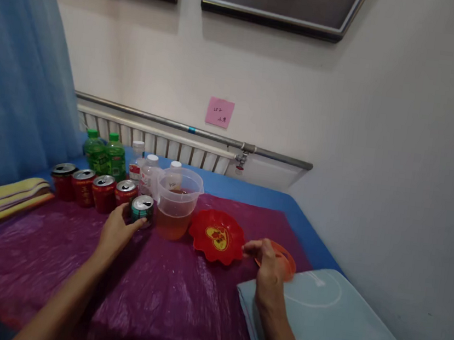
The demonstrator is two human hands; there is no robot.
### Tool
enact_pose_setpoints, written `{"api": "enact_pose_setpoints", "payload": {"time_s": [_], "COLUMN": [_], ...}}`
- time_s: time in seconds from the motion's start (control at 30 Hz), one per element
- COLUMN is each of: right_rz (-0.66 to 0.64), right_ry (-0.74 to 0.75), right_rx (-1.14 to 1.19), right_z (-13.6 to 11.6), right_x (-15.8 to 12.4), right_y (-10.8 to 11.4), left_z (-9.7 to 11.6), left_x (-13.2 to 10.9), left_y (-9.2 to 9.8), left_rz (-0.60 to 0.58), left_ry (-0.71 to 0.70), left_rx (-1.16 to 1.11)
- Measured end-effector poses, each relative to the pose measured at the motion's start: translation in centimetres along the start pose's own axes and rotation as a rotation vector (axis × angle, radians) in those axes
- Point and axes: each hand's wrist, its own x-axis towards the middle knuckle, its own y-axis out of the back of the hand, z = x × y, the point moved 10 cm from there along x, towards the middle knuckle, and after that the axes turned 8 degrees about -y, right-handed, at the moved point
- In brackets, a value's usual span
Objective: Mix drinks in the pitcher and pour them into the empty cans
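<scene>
My left hand (115, 232) wraps its fingers round a green drink can (141, 208) standing on the purple plastic sheet (162, 294). Right of the can stands a clear plastic jug (176, 202) partly filled with amber liquid. A red scalloped plate (216, 236) with a yellow motif lies right of the jug. My right hand (268, 263) hovers beside that plate, fingers loosely extended toward its rim, over an orange lid-like disc (288, 260). I cannot make out whether the fingers touch the disc.
Several red cans (92, 186) line up left of the green can, with two green bottles (104, 155) and white-capped bottles (150, 171) behind. Folded yellow cloths (0, 200) lie at the left. A pale blue cloth (335, 327) covers the right corner. A radiator (164, 143) runs along the wall.
</scene>
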Motion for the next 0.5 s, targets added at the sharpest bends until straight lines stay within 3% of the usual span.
{"api": "enact_pose_setpoints", "payload": {"time_s": [0.3,0.5], "right_rz": [0.012,-0.007], "right_ry": [-0.086,-0.044], "right_rx": [-0.164,-0.187], "right_z": [2.9,3.7], "right_x": [0.9,1.2], "right_y": [-0.3,-0.4], "left_z": [-0.7,-0.6], "left_x": [0.6,0.3], "left_y": [-1.7,-1.6], "left_rz": [-0.018,0.012], "left_ry": [0.036,0.062], "left_rx": [0.109,0.119]}}
